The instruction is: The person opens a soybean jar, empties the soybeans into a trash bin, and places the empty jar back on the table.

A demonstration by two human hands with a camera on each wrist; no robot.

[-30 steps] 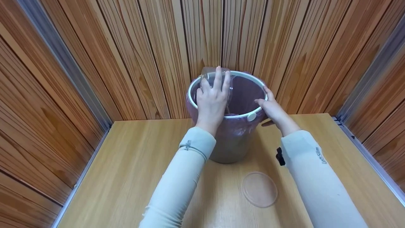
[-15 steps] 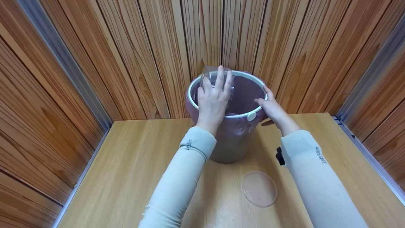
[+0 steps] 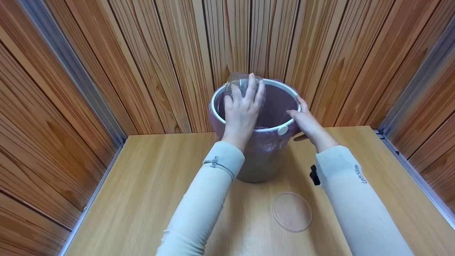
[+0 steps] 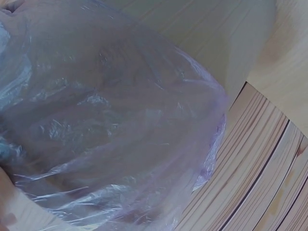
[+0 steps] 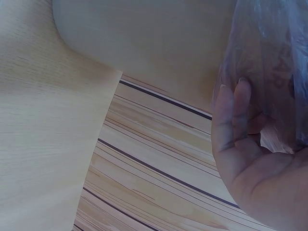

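A grey bin [image 3: 261,160] lined with a thin purple bag stands at the back of the wooden table, with a white ring [image 3: 273,129] round its rim. My left hand [image 3: 244,105] holds a clear plastic container [image 3: 239,82] tipped over the bin's mouth, fingers spread across it. On the bin's right side my right hand [image 3: 298,113] grips the rim, thumb on the ring and fingers outside. The left wrist view is filled with the purple bag [image 4: 106,120]. In the right wrist view my fingers [image 5: 231,120] press against the bag [image 5: 269,43].
A round clear lid [image 3: 292,212] lies flat on the table [image 3: 149,185] in front of the bin, between my forearms. Wood-panelled walls close in at the back and both sides, with metal rails along the table's side edges.
My left hand and the clear container have shifted slightly up and to the right over the bin's mouth. The right hand and the lid have stayed put.
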